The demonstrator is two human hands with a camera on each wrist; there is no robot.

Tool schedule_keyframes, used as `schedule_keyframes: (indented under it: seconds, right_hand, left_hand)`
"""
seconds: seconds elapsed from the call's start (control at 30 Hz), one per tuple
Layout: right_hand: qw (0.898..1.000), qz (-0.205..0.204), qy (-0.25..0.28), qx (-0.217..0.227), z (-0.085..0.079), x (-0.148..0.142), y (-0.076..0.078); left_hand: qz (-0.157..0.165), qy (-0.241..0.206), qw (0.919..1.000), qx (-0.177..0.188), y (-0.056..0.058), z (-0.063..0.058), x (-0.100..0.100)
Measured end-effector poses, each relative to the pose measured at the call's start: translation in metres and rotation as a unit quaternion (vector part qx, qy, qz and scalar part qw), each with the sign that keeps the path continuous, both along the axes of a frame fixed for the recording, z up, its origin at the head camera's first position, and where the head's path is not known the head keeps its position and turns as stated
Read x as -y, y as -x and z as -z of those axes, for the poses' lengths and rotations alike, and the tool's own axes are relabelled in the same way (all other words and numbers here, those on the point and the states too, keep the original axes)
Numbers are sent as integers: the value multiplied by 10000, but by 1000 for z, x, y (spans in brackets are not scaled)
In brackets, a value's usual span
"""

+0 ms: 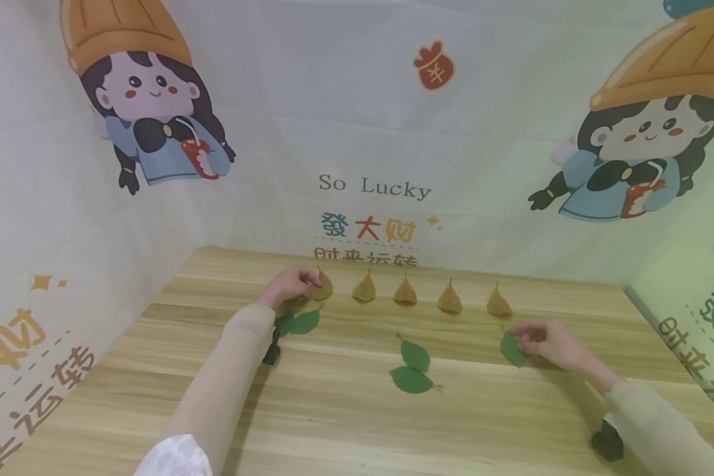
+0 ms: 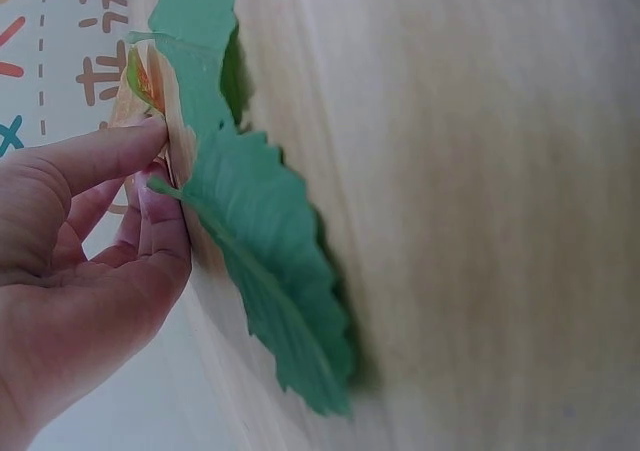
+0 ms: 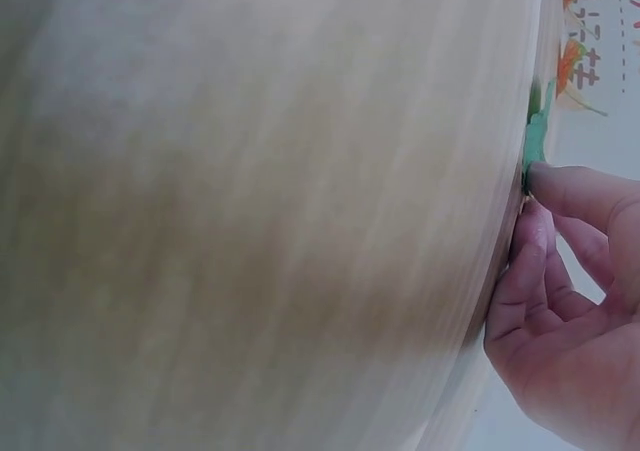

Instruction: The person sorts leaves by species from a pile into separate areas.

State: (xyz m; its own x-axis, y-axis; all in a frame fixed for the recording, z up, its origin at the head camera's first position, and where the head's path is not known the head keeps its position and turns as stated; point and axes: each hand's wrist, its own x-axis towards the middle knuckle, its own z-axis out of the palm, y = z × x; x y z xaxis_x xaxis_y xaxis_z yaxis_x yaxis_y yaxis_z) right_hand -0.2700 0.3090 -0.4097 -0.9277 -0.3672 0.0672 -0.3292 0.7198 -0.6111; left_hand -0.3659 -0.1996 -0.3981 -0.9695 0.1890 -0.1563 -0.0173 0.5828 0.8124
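Note:
Five brown-orange leaves lie in a row along the back of the table, stems pointing away. At the leftmost brown leaf (image 1: 323, 287), my left hand (image 1: 293, 283) pinches its left edge between thumb and fingers. Just below that hand are two green leaves (image 1: 305, 322), their toothed edges large in the left wrist view (image 2: 270, 261). My right hand (image 1: 549, 342) pinches a single green leaf (image 1: 512, 349) by its right side, low over the wood; in the right wrist view the leaf (image 3: 536, 139) shows edge-on at the thumb tip. Two more green leaves (image 1: 412, 380) touch each other mid-table.
The wood-grain table (image 1: 333, 430) meets a white printed cloth (image 1: 262, 132) at its back and sides. The other brown leaves (image 1: 404, 291) stand apart from one another in the row. A dark object (image 1: 607, 441) sits under the right wrist.

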Motion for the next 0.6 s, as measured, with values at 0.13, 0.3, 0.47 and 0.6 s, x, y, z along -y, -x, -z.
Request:
schedule_keyframes:
  seconds: [0.13,0.3,0.47,0.6]
  right_hand:
    - [9997,57,91,-202,4,-1,0]
    - [9994,61,196,-263,3,-2,-2]
    - [9999,74,58,48,-1,-4,-6]
    - [9997,18,47,245,0,-7,-7]
  left_hand:
    - [11,9,10000,40,0,0,1]
    - [76,-38,9999,56,-2,-2,1]
    - [155,132,9998,-62,-4,-3,0]
    - [141,127,9998,-24,-4,-3,0]
